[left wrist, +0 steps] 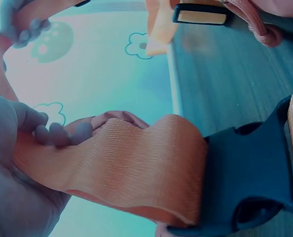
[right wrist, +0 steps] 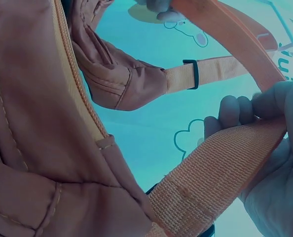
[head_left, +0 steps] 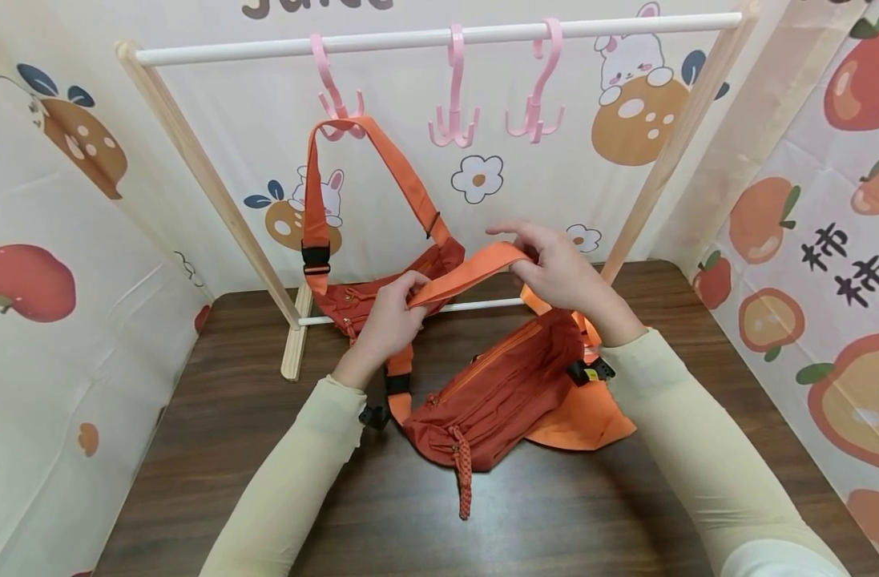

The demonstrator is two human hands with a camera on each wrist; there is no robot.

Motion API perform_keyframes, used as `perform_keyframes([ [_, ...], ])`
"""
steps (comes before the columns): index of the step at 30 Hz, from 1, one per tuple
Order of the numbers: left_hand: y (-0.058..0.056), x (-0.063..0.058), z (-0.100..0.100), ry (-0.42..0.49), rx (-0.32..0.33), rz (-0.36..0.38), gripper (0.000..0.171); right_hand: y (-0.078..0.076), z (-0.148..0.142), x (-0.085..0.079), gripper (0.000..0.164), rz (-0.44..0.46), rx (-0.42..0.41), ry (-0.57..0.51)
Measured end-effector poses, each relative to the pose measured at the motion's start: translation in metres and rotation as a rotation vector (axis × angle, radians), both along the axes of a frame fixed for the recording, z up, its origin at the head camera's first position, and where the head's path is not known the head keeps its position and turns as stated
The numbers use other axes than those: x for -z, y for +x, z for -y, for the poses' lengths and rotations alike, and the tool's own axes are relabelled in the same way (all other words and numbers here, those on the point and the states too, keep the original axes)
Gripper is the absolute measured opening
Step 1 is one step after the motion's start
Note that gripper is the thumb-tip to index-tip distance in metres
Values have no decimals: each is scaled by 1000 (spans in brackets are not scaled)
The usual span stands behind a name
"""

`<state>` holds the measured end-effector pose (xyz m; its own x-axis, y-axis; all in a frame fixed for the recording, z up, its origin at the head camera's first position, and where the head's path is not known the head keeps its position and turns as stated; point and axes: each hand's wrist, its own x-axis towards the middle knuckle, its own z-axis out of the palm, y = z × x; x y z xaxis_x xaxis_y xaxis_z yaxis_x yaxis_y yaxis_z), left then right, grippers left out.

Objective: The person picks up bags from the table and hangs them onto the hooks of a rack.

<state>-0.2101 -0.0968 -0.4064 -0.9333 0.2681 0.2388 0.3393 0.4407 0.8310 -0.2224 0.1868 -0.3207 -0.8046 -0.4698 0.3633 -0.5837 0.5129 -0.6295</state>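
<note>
A rust-red waist bag (head_left: pixel 500 393) with a braided zip pull hangs slanted at or just above the brown table; whether it touches is unclear. My left hand (head_left: pixel 390 319) grips its orange strap (head_left: pixel 468 276) on the left, above a black buckle (left wrist: pixel 250 177). Farther right my right hand (head_left: pixel 565 268) pinches the same strap, index finger stretched out. The strap runs between both hands in a raised bend. In the right wrist view, the webbing (right wrist: pixel 201 173) passes through the right fingers beside the bag (right wrist: pixel 33 98). Behind the left hand, a second rust-red bag (head_left: pixel 345 300) hangs by its strap.
A rack with a white top rail (head_left: pixel 266 46) and wooden legs stands at the back. The second bag's strap loops over the left pink hook (head_left: pixel 331 84); two more pink hooks (head_left: pixel 455 96) hang to its right. Printed cloth surrounds the table (head_left: pixel 266 449).
</note>
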Motion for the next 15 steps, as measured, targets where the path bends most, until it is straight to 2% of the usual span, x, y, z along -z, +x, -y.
perform_keyframes([
  [3,2,-4,5,51,-1,19,17,0,0,0,48,55,1,-27],
  [7,2,-10,10,63,-15,-15,14,-1,-2,1,51,100,18,-52],
  [15,8,-27,20,98,28,-42,26,-4,-6,3,50,92,68,-68],
])
